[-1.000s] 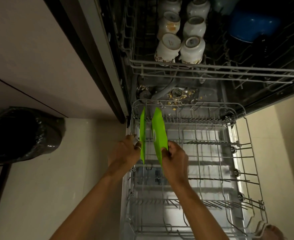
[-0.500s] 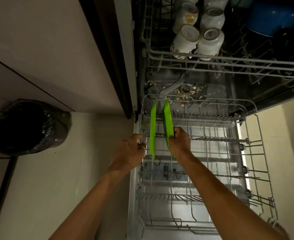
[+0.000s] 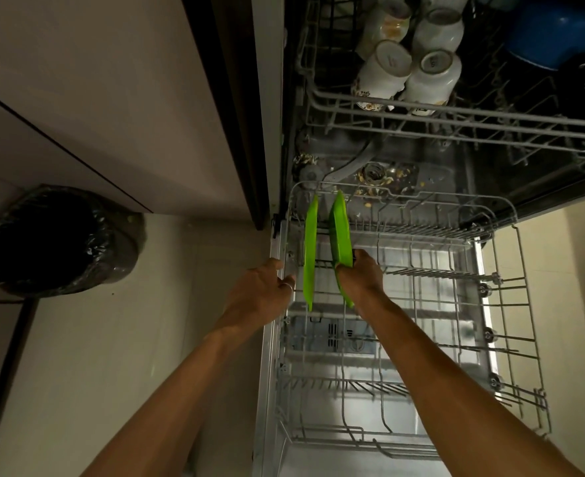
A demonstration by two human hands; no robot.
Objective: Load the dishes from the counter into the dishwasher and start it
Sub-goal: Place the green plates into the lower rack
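Slotting green plates into the lower rack (image 3: 432,231).
Right hand (image 3: 359,277) grips the second plate (image 3: 341,232); left hand (image 3: 263,294) rests loose beside the first plate (image 3: 310,256). Next: seat it between tines, release.

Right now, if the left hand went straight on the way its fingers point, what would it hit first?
Probably the left side wires of the lower rack, with the left green plate just beyond; depth is unclear.

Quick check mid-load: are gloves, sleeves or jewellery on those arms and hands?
Both forearms are bare, with no sleeves or watch in view. Neither the left hand nor the right hand wears a glove. A thin ring sits on one left-hand finger.
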